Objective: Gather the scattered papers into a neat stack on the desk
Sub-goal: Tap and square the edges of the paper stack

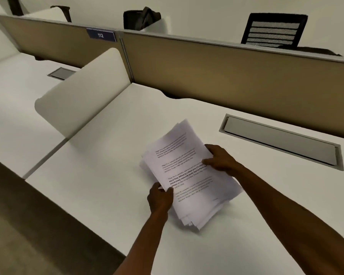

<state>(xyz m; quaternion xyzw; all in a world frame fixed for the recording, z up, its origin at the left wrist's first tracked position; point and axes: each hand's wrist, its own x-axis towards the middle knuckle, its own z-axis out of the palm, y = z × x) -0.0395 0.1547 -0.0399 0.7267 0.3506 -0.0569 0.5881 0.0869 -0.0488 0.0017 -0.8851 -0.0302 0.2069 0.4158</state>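
Note:
A pile of printed white papers [187, 171] lies at the middle of the white desk [107, 175], turned at an angle, its sheets slightly fanned at the near end. My left hand [160, 199] grips the pile's left edge, thumb on top of the printed page. My right hand [219, 158] holds the right edge, fingers curled over the top sheet. Both forearms reach in from the bottom of the head view. The top page shows several paragraphs of text, one in bold.
A grey cable hatch [280, 141] is set into the desk at the right. A tan partition [226, 70] with a "112" label [100, 35] runs along the back. A white curved divider [83, 92] stands at the left. A black chair [274, 29] stands behind.

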